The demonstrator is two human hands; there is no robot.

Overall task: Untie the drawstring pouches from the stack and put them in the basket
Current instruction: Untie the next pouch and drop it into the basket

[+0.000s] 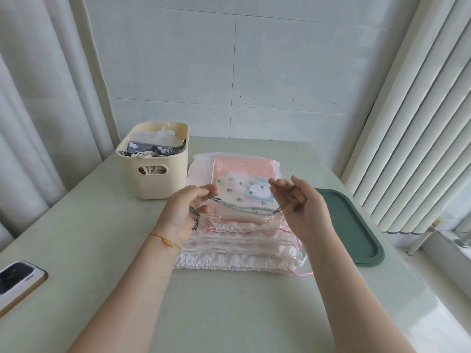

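Now, pouch [242, 193] between both hands' grips.

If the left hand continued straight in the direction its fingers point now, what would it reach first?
Probably the right hand. The left hand points rightward along the green cord stretched between both hands, above the cactus pouch. Depth is unclear.
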